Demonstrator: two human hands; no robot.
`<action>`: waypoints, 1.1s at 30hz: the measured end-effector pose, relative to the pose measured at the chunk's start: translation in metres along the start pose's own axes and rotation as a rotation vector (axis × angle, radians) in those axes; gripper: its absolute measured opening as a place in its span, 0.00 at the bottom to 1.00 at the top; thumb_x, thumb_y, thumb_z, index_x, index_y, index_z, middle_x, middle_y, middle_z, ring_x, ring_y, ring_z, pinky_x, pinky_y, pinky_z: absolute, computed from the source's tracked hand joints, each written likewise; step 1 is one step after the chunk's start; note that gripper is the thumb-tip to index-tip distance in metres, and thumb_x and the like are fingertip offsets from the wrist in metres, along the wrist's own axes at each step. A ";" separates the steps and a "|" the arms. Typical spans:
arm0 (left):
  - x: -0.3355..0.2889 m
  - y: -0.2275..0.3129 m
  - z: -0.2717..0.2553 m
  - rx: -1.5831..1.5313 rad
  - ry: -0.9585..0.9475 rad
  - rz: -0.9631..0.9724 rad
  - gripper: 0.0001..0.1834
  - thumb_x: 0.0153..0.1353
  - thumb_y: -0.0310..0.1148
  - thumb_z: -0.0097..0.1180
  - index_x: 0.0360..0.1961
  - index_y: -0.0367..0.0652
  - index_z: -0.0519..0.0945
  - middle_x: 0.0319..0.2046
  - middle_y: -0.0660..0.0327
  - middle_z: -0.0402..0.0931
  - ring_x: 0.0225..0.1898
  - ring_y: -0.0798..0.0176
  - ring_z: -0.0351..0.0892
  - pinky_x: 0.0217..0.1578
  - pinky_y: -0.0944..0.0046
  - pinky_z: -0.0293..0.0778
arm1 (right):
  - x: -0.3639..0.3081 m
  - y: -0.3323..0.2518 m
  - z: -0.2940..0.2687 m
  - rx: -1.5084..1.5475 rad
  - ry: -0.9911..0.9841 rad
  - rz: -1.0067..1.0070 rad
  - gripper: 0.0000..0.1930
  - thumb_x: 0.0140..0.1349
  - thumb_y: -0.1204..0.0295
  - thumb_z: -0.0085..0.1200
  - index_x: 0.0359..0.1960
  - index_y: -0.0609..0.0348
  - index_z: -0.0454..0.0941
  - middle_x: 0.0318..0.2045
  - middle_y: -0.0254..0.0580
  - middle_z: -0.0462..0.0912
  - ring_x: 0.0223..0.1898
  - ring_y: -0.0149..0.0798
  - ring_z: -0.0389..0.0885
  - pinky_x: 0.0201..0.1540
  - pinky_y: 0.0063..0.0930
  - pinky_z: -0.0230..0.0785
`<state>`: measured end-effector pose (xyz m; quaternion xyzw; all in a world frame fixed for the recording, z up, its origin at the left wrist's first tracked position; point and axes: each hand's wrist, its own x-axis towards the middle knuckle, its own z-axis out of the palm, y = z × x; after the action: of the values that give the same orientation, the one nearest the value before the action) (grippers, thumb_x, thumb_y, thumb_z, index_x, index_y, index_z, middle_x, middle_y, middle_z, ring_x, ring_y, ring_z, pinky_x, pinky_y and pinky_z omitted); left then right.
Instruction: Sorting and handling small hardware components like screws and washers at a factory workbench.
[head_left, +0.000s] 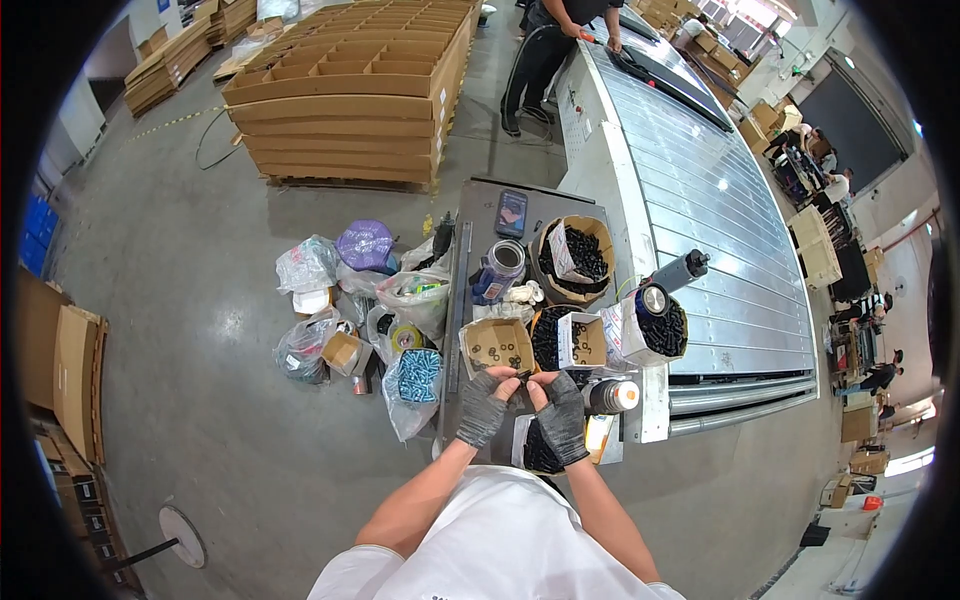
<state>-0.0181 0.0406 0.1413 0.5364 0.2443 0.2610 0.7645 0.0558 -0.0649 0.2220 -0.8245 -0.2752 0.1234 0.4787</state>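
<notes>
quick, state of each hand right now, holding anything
Left hand: closed, pinching a small dark part, kind unclear.
Right hand: closed, apparently pinching the same part.

Toward six o'clock from centre, the grey-gloved left grip (485, 408) and grey-gloved right grip (562, 412) pinch and mostly cover a small dark piece (526, 376), too small to identify. The right one also hides part of a white-sided box of black parts (540, 447). The white shirt (470, 540) is cut off at six o'clock; just past twelve, the dark-clothed co-worker (540, 50) loses their head to the upper edge, as the tall brown cardboard stack (340, 145) loses its far end at eleven. Distant people (880, 376) near three o'clock are blurred.
</notes>
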 end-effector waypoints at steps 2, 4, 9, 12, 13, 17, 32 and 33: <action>-0.005 -0.002 0.001 -0.097 -0.023 -0.106 0.08 0.63 0.26 0.59 0.43 0.38 0.80 0.35 0.63 0.81 0.37 0.71 0.78 0.41 0.69 0.74 | -0.004 0.005 0.001 0.121 0.012 0.054 0.08 0.63 0.74 0.55 0.41 0.64 0.79 0.34 0.41 0.80 0.38 0.35 0.78 0.43 0.29 0.70; -0.009 -0.004 0.004 -0.114 -0.037 -0.109 0.08 0.63 0.26 0.59 0.43 0.38 0.80 0.35 0.64 0.81 0.37 0.71 0.78 0.41 0.69 0.75 | -0.008 0.008 0.001 0.243 0.025 0.108 0.09 0.63 0.74 0.55 0.43 0.64 0.78 0.34 0.40 0.79 0.38 0.34 0.77 0.43 0.27 0.70; -0.017 0.008 0.012 -0.027 -0.066 -0.076 0.09 0.63 0.29 0.61 0.43 0.39 0.80 0.33 0.65 0.81 0.36 0.70 0.78 0.39 0.69 0.74 | -0.012 0.012 -0.008 -0.063 -0.014 0.001 0.11 0.64 0.75 0.53 0.47 0.65 0.77 0.35 0.37 0.80 0.39 0.30 0.77 0.45 0.24 0.70; -0.020 0.017 0.014 0.046 -0.108 -0.024 0.09 0.64 0.32 0.60 0.42 0.38 0.81 0.35 0.64 0.81 0.38 0.69 0.78 0.42 0.68 0.74 | -0.016 0.016 -0.010 0.108 0.036 0.095 0.11 0.61 0.76 0.55 0.45 0.62 0.79 0.36 0.44 0.82 0.39 0.40 0.80 0.45 0.31 0.71; -0.021 0.018 0.015 0.060 -0.139 0.001 0.11 0.65 0.31 0.58 0.46 0.38 0.79 0.37 0.63 0.81 0.40 0.70 0.78 0.44 0.68 0.73 | -0.018 0.017 -0.013 0.107 0.040 0.099 0.11 0.61 0.76 0.55 0.45 0.62 0.79 0.36 0.44 0.82 0.39 0.40 0.80 0.45 0.31 0.71; -0.028 0.017 0.014 -0.204 -0.238 -0.121 0.22 0.67 0.32 0.56 0.60 0.39 0.70 0.45 0.59 0.79 0.48 0.68 0.76 0.50 0.68 0.72 | -0.028 0.014 -0.027 0.173 0.051 0.138 0.08 0.61 0.76 0.55 0.42 0.62 0.79 0.36 0.42 0.83 0.41 0.38 0.81 0.47 0.30 0.71; -0.126 -0.042 -0.017 0.081 -0.676 -0.639 0.16 0.61 0.29 0.61 0.51 0.37 0.80 0.40 0.62 0.82 0.42 0.71 0.78 0.44 0.68 0.76 | -0.177 0.076 -0.042 0.416 -0.139 0.618 0.09 0.57 0.77 0.62 0.39 0.61 0.80 0.35 0.39 0.82 0.39 0.32 0.81 0.43 0.26 0.72; -0.132 -0.047 -0.018 0.082 -0.677 -0.654 0.16 0.61 0.29 0.61 0.51 0.37 0.80 0.40 0.62 0.82 0.42 0.71 0.78 0.44 0.68 0.76 | -0.184 0.082 -0.042 0.420 -0.138 0.632 0.09 0.57 0.77 0.62 0.39 0.61 0.80 0.35 0.39 0.82 0.39 0.32 0.81 0.43 0.26 0.72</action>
<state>-0.1217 -0.0477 0.1039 0.5158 0.1477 -0.1929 0.8216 -0.0473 -0.2319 0.1621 -0.7425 -0.0079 0.3740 0.5557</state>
